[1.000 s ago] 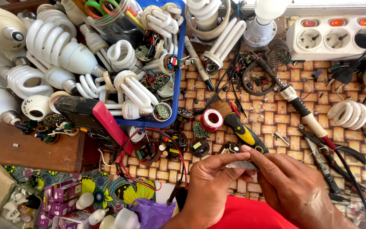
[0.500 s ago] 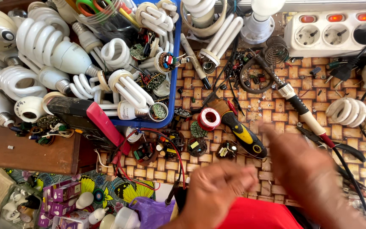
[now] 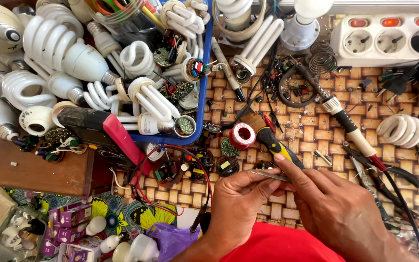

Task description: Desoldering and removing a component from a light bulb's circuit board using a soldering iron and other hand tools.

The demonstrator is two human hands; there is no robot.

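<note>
Thin grey metal tweezers, lying nearly level, pinched between fingertips of left hand and right hand.

Woven tabletop | far left: blue tray | centre: red solder spool | right: soldering iron, pliers | far right: power strip

Blue bin upper left, full of spiral bulbs. Power strip top right. Soldering iron lying on woven mat. Red solder spool just beside yellow-black screwdriver. Pliers right.
</note>
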